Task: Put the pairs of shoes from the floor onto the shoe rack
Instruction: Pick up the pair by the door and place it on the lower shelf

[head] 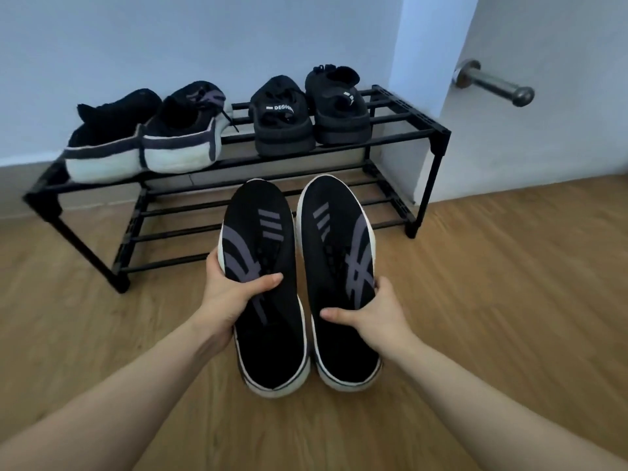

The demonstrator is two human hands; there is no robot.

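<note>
I hold a pair of black sneakers with grey stripes and white soles in front of the black two-tier shoe rack (431, 132). My left hand (231, 297) grips the left sneaker (268, 334) at its middle. My right hand (377, 314) grips the right sneaker (339, 239) the same way. Both toes point toward the rack's lower tier (176, 237). On the top tier stand a black and white sneaker pair (149, 144) at the left and a pair of black sandals (306, 113) at the right.
The rack stands against a pale wall on a wooden floor (509, 300). A metal door stopper (492, 83) juts from the wall at the right, past the rack's end.
</note>
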